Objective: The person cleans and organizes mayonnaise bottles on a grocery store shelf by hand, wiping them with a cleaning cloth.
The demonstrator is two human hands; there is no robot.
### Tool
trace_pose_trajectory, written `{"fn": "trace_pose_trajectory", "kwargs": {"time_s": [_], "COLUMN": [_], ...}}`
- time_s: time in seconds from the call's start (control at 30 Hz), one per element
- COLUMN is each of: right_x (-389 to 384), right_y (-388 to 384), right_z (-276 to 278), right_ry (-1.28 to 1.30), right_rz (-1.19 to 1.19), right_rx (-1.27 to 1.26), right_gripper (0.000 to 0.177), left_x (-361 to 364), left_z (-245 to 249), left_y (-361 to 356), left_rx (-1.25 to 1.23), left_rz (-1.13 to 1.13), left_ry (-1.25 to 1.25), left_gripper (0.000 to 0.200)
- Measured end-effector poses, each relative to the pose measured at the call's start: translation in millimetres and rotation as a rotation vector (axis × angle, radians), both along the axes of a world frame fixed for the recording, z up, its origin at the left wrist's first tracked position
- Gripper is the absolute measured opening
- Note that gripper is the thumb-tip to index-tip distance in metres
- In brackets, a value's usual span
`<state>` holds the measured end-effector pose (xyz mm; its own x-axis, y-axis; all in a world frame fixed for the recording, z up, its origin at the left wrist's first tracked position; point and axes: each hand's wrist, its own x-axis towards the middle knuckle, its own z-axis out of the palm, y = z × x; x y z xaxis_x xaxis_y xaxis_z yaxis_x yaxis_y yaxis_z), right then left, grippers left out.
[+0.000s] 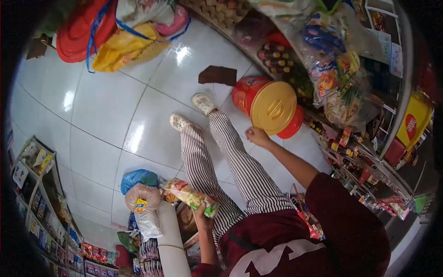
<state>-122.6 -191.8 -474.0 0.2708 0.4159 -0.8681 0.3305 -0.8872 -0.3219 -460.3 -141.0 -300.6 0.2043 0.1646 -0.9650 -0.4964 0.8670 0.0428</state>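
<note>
My left hand (203, 219) is wrapped round the end of a printed plastic packet (191, 195) with green and red markings, held over my left thigh. My right hand (258, 137) is beside the gold lid (274, 108) of a large red container (244, 94). Its fingers are curled, and what they hold, if anything, is too small to make out. A red round piece (292, 123) shows behind the lid. My legs in striped trousers stretch forward over the tiled floor.
A dark brown flat piece (218, 75) lies on the floor past my shoes. Bagged goods (142, 197) stand at my left by a white cylinder (173, 240). Shelves (41, 203) line the far left. Hanging packets (339, 74) and bottles (277, 57) are on the right.
</note>
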Motion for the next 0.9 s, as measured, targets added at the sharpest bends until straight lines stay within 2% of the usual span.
{"fn": "trace_pose_trajectory", "kwargs": {"time_s": [0.03, 0.1, 0.2, 0.3, 0.4, 0.5, 0.57, 0.63, 0.67, 0.77, 0.8, 0.9], "right_x": [1, 2, 5, 16, 25, 40, 38, 34, 31, 28, 26, 15], "right_y": [13, 44, 67, 101, 121, 145, 152, 162, 173, 171, 172, 175], "right_z": [-18, -46, -117, -181, -252, -311, -339, -361, -358, -386, -382, -352], "right_ry": [0.006, -0.12, -0.336, -0.171, -0.272, -0.243, -0.307, -0.335, -0.299, -0.234, -0.259, -0.228], "right_rz": [-0.005, 0.131, 0.219, 0.046, 0.024, 0.473, 0.521, 0.482, 0.64, 0.339, 0.332, 0.302], "right_rx": [-0.031, 0.085, 0.279, 0.112, -0.016, -0.075, -0.058, -0.037, -0.071, -0.199, -0.254, -0.255], "right_gripper": [0.025, 0.035, 0.05, 0.061, 0.051, 0.045, 0.035, 0.029, 0.028, 0.028, 0.035, 0.036], "left_x": [-5, -13, -10, -22, -27, -34, -35, -30, -33, -27, -24, -10], "left_z": [-8, -22, -39, -77, -116, -150, -170, -178, -182, -191, -189, -171], "left_y": [-2, 2, 17, 28, 38, 43, 48, 51, 52, 57, 58, 60], "left_rx": [-0.024, -0.057, 0.02, 0.093, 0.177, 0.166, 0.19, 0.23, 0.236, 0.303, 0.303, 0.287], "left_rz": [0.039, 0.121, 0.098, 0.101, 0.171, 0.23, 0.269, 0.328, 0.24, 0.251, 0.254, 0.291], "left_ry": [-0.028, -0.081, -0.01, -0.014, -0.135, -0.113, -0.204, -0.318, -0.259, -0.3, -0.288, -0.223], "left_gripper": [0.046, 0.05, 0.058, 0.063, 0.066, 0.066, 0.065, 0.066, 0.066, 0.067, 0.068, 0.07]}}
